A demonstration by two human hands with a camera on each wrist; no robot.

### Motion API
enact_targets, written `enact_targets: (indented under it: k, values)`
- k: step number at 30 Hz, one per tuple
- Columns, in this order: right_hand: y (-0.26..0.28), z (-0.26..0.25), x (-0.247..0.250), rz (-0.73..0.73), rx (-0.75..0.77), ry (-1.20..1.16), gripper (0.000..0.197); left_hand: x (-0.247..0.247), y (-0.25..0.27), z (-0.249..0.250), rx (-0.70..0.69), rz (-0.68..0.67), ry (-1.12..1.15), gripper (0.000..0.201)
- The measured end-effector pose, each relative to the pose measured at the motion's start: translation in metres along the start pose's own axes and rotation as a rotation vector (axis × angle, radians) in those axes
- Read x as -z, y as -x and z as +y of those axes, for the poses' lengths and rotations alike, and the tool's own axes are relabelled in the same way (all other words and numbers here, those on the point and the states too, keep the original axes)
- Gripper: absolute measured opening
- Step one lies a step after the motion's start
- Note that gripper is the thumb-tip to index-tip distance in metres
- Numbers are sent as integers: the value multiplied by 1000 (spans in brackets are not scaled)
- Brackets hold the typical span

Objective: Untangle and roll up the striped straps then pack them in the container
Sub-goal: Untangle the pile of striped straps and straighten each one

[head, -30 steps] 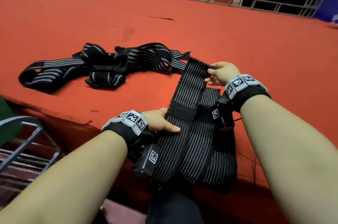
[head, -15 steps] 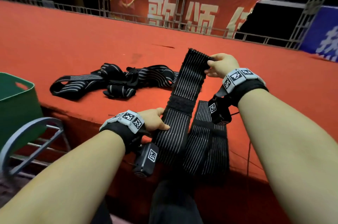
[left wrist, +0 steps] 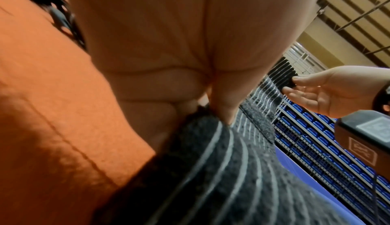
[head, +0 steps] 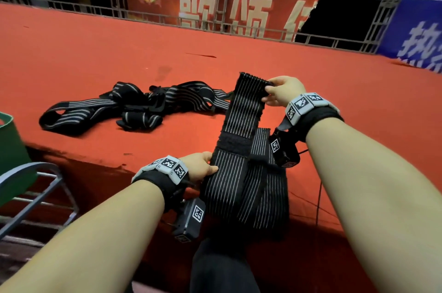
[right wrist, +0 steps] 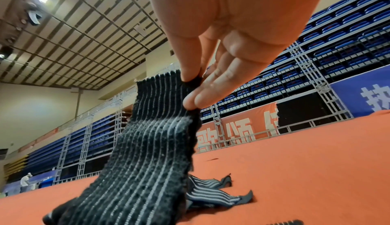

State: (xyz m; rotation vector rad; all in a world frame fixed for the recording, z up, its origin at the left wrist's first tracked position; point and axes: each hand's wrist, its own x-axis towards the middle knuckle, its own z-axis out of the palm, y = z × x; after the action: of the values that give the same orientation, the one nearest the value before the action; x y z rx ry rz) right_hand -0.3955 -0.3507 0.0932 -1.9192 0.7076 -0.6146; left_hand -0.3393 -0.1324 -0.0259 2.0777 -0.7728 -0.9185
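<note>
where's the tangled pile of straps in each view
Head: tangled pile lies left of centre on the red carpet.
Left wrist: a dark blurred bit at top left, probably the pile.
Right wrist: low, right of centre, behind the held strap.
Shared landmark: the red carpet.

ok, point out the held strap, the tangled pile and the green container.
held strap (head: 246,110), head view, striped stretch between the hands.
tangled pile (head: 134,106), head view, knotted middle.
green container (head: 9,139), head view, side wall.
</note>
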Motion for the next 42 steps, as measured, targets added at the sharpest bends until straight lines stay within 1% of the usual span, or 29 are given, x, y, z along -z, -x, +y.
enact_targets:
  k: [7, 9, 11, 12, 14, 15, 18, 21, 24, 25, 27, 29, 30, 32, 33, 36, 37, 39, 42]
  values:
    - [-49, 40, -1, 27, -93, 36, 28, -4, -52, 5, 26, -119, 19, 26]
    - [-63, 50, -4, 15, -117, 45, 28, -1, -66, 6, 63, -147, 26, 21]
    - [-76, 59, -9, -8, -134, 54, 29, 4, -80, 7, 108, -147, -10, 7]
    - [-81, 63, -13, -19, -144, 58, 29, 6, -86, 8, 119, -144, -29, 7]
    - [-92, 73, -19, -28, -171, 58, 30, 12, -98, 11, 127, -136, -74, 20]
    - [-98, 80, -24, -30, -187, 50, 31, 14, -104, 12, 123, -139, -87, 22]
    - [-112, 97, -34, -29, -247, 29, 34, 17, -121, 17, 122, -158, -99, 25]
    - [-124, 110, -42, -26, -285, 22, 33, 19, -134, 20, 124, -147, -114, 28]
    - [-133, 122, -47, -6, -336, 17, 29, 19, -144, 24, 105, -135, -221, 31]
    - [-135, 126, -48, -4, -351, 24, 25, 19, -147, 25, 100, -128, -260, 30]
    - [-139, 131, -49, -14, -386, 56, 11, 19, -151, 25, 96, -124, -301, 26]
    - [-140, 136, -50, -38, -430, 88, 19, 18, -153, 24, 106, -129, -282, 22]
    - [-139, 137, -50, -53, -451, 101, 19, 18, -153, 23, 110, -129, -274, 21]
    - [-134, 137, -51, -74, -475, 116, 9, 19, -152, 23, 113, -123, -253, 18]
    - [-133, 136, -52, -71, -480, 106, 13, 20, -151, 23, 116, -119, -232, 17]
    - [-128, 128, -50, -81, -468, 99, 40, 23, -145, 23, 107, -121, -156, 16]
    - [-125, 123, -49, -85, -459, 102, 44, 25, -142, 23, 105, -123, -135, 16]
    - [-118, 111, -49, -89, -431, 122, 43, 29, -136, 25, 97, -112, -92, 15]
    - [-108, 91, -51, -110, -361, 186, 38, 40, -120, 27, 66, -45, -98, 14]
